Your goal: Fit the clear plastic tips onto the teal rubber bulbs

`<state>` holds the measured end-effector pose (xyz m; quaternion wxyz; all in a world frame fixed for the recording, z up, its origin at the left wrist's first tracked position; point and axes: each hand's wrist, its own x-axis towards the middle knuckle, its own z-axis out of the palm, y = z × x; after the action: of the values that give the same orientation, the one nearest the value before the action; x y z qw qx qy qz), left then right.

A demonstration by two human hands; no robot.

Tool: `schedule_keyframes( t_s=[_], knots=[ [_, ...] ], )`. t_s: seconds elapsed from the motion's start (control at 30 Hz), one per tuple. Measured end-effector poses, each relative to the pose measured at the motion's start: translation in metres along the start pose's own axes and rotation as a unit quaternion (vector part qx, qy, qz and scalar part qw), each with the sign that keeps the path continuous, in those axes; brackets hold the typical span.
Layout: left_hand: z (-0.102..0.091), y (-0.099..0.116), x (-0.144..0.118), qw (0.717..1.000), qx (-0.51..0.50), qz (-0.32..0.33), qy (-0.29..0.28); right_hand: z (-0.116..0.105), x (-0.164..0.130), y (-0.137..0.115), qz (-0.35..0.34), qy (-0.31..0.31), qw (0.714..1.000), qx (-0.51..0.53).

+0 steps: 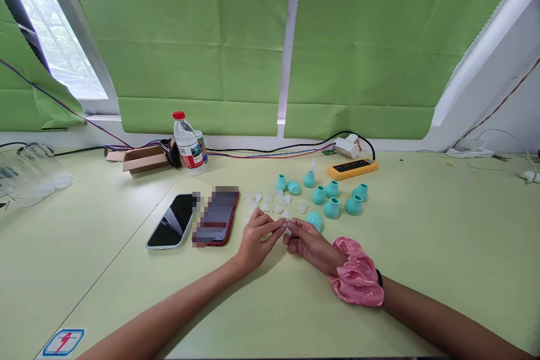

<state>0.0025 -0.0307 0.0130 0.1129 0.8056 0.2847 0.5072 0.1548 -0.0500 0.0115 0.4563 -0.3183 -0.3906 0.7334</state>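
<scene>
a pale green table (442, 247) stands below green paper blinds (189, 39), daylight entering a window (50, 34) at left.

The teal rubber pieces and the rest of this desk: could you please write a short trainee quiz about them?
1. True or false: both hands pinch one small clear piece between them.
2. Which wrist wears the pink scrunchie? A left, B right.
3. What stands left of the two phones, farther back?

Key: 1 true, the left hand and right hand meet on it. 2 B. 3 A water bottle with a red cap.

two phones (172, 220), one water bottle (188, 146), nine teal caps (332, 208)
</scene>
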Motion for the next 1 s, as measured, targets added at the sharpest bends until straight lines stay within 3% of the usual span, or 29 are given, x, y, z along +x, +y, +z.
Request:
schedule_keyframes(
  t_s=[0.53, 1.0],
  knots=[
    [0.001, -0.010, -0.001, 0.981, 0.141, 0.136, -0.009, 0.001, -0.002, -0.002, 0.015, 0.008, 0.999, -0.038],
    [-0.002, -0.007, 0.003, 0.996, 0.010, 0.087, -0.012, 0.001, -0.002, -0.002, 0.014, 0.006, 0.998, -0.065]
  ],
)
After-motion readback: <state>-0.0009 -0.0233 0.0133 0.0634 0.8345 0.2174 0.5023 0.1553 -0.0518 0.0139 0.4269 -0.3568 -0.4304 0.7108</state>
